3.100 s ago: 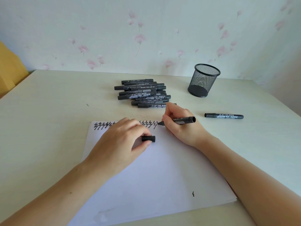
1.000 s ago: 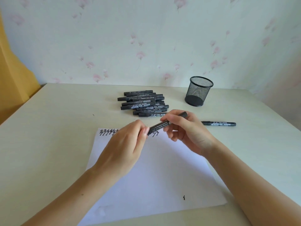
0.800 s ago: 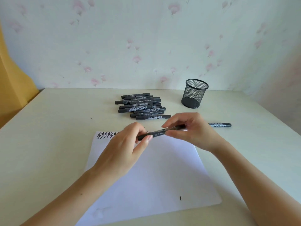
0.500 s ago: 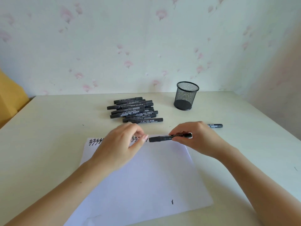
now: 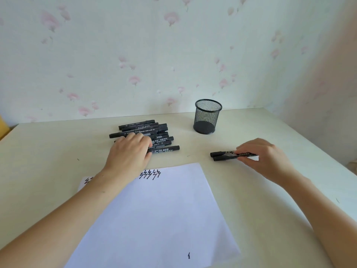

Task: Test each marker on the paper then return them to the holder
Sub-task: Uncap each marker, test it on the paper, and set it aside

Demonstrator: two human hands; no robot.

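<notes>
A pile of several capped black markers (image 5: 143, 130) lies at the back middle of the table. My left hand (image 5: 129, 151) rests on the pile's front, with thumb and fingers bent round the left end of the frontmost marker (image 5: 166, 148). On the right, my right hand (image 5: 258, 157) pinches a capped black marker (image 5: 222, 153), low on the table and right beside another marker (image 5: 224, 158). The black mesh holder (image 5: 207, 118) stands behind them with no marker showing in it. The white paper (image 5: 160, 213) carries a row of black zigzag marks (image 5: 150, 174), partly hidden by my left forearm.
One small black mark (image 5: 189, 255) sits near the paper's front edge. The cream table (image 5: 48, 161) meets a flowered wall at the back. Its right edge runs down the right of the view.
The cap went back on the marker. My right hand carried it right and set it down beside the lone marker. My left hand moved from the paper to the pile.
</notes>
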